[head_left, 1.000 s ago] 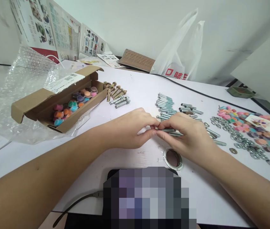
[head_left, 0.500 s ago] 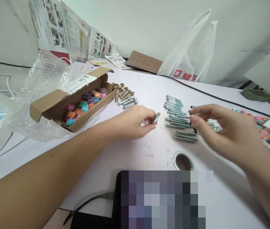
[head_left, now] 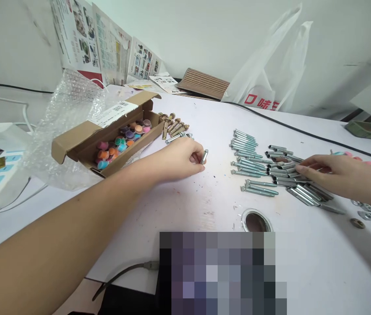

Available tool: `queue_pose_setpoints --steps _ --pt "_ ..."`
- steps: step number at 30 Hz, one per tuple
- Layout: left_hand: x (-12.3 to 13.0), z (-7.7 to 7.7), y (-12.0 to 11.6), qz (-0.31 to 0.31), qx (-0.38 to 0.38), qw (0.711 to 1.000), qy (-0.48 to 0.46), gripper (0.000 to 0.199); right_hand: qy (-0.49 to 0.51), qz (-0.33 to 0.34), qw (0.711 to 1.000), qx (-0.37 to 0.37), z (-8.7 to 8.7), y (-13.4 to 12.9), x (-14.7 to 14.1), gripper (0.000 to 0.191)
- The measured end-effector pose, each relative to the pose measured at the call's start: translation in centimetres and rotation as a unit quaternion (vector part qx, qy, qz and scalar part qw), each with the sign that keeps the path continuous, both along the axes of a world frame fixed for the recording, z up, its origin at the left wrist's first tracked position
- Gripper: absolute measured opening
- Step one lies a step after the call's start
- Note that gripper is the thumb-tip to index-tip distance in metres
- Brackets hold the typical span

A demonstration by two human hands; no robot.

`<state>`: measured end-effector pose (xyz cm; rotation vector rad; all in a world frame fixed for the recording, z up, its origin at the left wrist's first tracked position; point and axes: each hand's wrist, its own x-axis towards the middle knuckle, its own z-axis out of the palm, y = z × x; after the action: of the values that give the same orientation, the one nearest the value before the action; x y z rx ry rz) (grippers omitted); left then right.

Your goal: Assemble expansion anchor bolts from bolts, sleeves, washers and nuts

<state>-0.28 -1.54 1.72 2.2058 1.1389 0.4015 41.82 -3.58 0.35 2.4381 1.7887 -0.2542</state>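
Head view, the only one. Left hand (head_left: 179, 159) sits at centre frame, fingers pinched together on a short metal sleeve (head_left: 204, 156) held near upright just above the white table (head_left: 205, 201). Right hand (head_left: 336, 175), at right of frame, lies low over the loose sleeves and bolts (head_left: 290, 175), fingertips touching them; whether they are closed on a piece cannot be told. Left of that heap, a row of long bolts (head_left: 243, 146) lies sorted side by side, and a small batch of gold and silver anchor bolts (head_left: 174, 127) lies by the cardboard box (head_left: 106, 140) of coloured caps (head_left: 120, 142) at upper left. Judged from this, some sorting is done; most of the hardware lies loose, so much is left.

Hard to read: lower centre is blotted out by a pixelated patch; washers (head_left: 367, 212) and more coloured pieces are cut off at the right edge; the sleeve's lower end hides behind the fingers.
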Motion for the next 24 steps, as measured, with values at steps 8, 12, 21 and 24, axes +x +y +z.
queue_pose_setpoints --steps 8,12,21,24 --pt "0.0 0.0 0.0 -0.008 0.001 1.000 -0.022 0.011 0.049 -0.011 0.999 -0.002 0.7 -0.1 -1.9 0.053" --pt "0.0 0.2 -0.2 0.004 0.002 1.000 -0.008 0.012 0.073 -0.013 0.997 0.025 1.7 -0.8 -4.3 0.043" --pt "-0.1 0.0 0.0 0.010 -0.003 1.000 -0.001 0.014 0.101 -0.053 0.993 0.002 2.5 -1.3 -5.3 0.048" --pt "0.1 0.2 -0.2 0.012 0.008 1.000 0.006 0.014 0.120 -0.099 0.987 0.024 3.2 -1.5 -6.1 0.043"
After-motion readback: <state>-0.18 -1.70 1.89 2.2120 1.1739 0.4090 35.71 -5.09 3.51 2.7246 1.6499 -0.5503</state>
